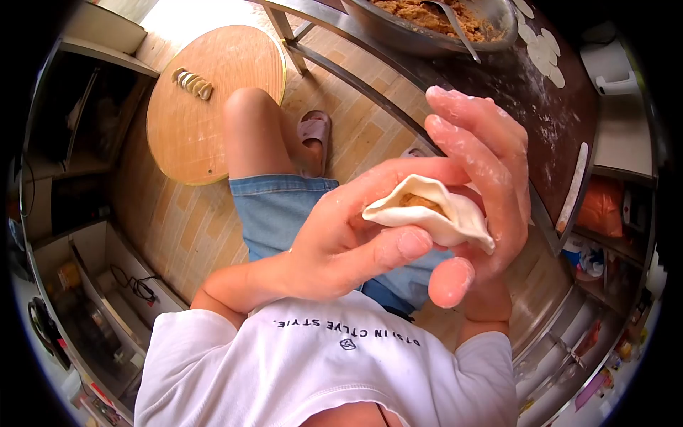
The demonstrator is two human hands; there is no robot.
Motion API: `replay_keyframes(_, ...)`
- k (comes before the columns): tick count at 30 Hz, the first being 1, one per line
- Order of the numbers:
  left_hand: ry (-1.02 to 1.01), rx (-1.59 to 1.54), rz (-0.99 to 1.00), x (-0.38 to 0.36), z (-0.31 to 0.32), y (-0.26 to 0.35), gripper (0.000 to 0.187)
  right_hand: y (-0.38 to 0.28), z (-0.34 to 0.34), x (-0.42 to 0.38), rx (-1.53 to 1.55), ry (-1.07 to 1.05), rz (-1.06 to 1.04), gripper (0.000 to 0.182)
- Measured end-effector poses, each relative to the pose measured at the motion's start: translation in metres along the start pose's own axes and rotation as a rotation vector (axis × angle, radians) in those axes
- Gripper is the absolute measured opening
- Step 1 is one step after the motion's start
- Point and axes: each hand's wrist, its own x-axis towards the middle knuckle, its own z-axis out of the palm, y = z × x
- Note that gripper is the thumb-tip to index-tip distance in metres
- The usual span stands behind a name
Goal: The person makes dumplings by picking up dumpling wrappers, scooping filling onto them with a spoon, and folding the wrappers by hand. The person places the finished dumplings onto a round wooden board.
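A dumpling (pixel 459 222) is pinched between my two hands in front of my chest. Its pale dough is folded over, and the edge gapes at the top left so brown filling shows inside. My left hand (pixel 324 245) is closed on its left side, the thumb lying along the near edge. Around the right end curls my right hand (pixel 506 192), thumb below and upper fingers raised, floury at the tips. The dumpling hides parts of the fingers behind it.
On the dark floury table (pixel 526 117) stand a metal bowl (pixel 503 21) of filling (pixel 441 25) with a spoon (pixel 461 34), and several round dough wrappers (pixel 544 53). A pale stick (pixel 573 188) lies along its edge. Lower left, a round board (pixel 228 142) bears several dumplings (pixel 192 83).
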Motion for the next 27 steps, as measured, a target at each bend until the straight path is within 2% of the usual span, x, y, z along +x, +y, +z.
replay_keyframes(4, 0.02, 0.055, 0.023, 0.001, 0.003, -0.003, 0.048, 0.004, -0.002, -0.001, -0.041, 0.011, -0.093, 0.09)
replay_keyframes(5, 0.117, 0.069, 0.009, 0.003, 0.009, -0.004, 0.047, 0.007, -0.004, -0.001, -0.065, 0.006, -0.128, 0.089)
replay_keyframes(8, 0.1, 0.361, 0.075, 0.001, 0.004, -0.009, 0.042, 0.008, -0.006, 0.0, -0.144, 0.007, -0.214, 0.085)
replay_keyframes(14, 0.139, 0.495, 0.226, 0.001, 0.006, -0.015, 0.035, -0.001, 0.004, -0.002, -0.105, 0.1, -0.058, 0.079)
replay_keyframes(15, 0.125, 0.561, 0.281, 0.001, 0.003, -0.017, 0.035, 0.0, 0.005, -0.003, -0.084, 0.121, -0.078, 0.078)
replay_keyframes(18, 0.142, 0.479, 0.321, 0.004, 0.006, -0.025, 0.034, 0.0, 0.007, -0.005, -0.059, 0.154, -0.105, 0.073)
replay_keyframes(23, 0.194, 0.41, 0.295, 0.012, 0.014, -0.022, 0.031, 0.005, 0.005, -0.003, -0.061, 0.134, -0.147, 0.072)
replay_keyframes(26, 0.032, 0.75, 0.342, 0.012, 0.002, -0.018, 0.031, 0.005, 0.001, -0.003, -0.093, 0.102, -0.112, 0.071)
replay_keyframes(27, 0.019, 0.78, 0.341, 0.011, 0.0, -0.015, 0.03, 0.004, 0.001, -0.003, -0.098, 0.097, -0.094, 0.071)
